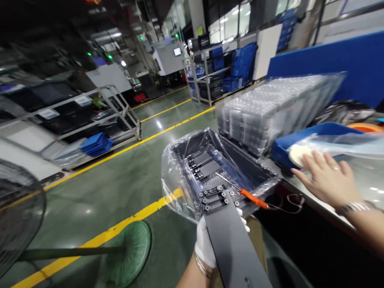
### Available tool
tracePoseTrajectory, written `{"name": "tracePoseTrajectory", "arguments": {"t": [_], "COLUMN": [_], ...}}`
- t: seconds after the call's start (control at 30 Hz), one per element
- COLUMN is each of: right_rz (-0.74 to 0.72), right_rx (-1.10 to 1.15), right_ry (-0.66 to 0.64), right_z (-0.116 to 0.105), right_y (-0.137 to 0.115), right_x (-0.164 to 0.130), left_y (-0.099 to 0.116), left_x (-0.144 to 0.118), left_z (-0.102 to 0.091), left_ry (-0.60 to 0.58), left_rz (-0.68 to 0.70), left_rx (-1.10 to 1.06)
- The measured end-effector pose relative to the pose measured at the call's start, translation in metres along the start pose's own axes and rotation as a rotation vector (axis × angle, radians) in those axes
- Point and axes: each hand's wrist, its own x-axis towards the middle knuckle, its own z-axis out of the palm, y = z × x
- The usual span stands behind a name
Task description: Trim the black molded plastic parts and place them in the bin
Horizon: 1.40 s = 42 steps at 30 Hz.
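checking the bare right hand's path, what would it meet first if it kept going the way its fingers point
Probably the pale round pad by the blue tray: the right hand points up-left with its fingers right at the pad's edge, though depth is unclear.

hands: two, a gloved left hand (207, 244) and a bare right hand (325, 178)
long dark panel (231, 236): one, over the left hand
plastic-lined tray (252, 170): one, just beyond it
orange-handled tool (253, 199): one
blue bin (318, 134): one, by the right hand
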Motion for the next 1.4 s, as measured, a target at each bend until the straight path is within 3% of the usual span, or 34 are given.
{"name": "tracePoseTrajectory", "arguments": {"t": [0.07,0.17,0.27,0.37,0.53,0.67,0.8,0.97,1.17,1.4], "right_rz": [-0.028,-0.009,0.222,0.472,0.656,0.811,0.896,0.907,0.913,0.920], "right_rx": [0.034,0.136,0.393,0.774,1.023,1.119,1.161,1.177,1.143,1.127], "right_ry": [-0.002,-0.112,-0.401,-0.695,-0.861,-0.877,-0.844,-0.852,-0.766,-0.696], "right_z": [0.003,0.007,0.013,0.016,0.007,0.001,0.000,-0.008,-0.003,-0.009], "right_y": [-0.008,-0.022,-0.047,-0.074,-0.086,-0.086,-0.095,-0.091,-0.093,-0.083], "right_x": [-0.030,-0.094,-0.149,-0.181,-0.220,-0.250,-0.259,-0.259,-0.264,-0.279], "left_y": [0.007,0.007,-0.004,-0.026,-0.066,-0.080,-0.078,-0.078,-0.083,-0.084], "left_x": [-0.008,-0.015,-0.015,-0.014,-0.030,-0.045,-0.050,-0.053,-0.049,-0.052], "left_z": [-0.002,-0.002,0.002,0.003,-0.001,0.005,0.015,0.015,0.010,0.002], "left_ry": [0.000,0.001,0.024,0.113,0.143,0.205,0.183,0.216,0.186,0.268], "left_rz": [0.046,0.037,-0.044,-0.198,-0.402,-0.491,-0.566,-0.615,-0.613,-0.610], "left_rx": [0.064,0.094,0.097,0.082,0.008,0.091,0.222,0.176,0.217,0.260]}}
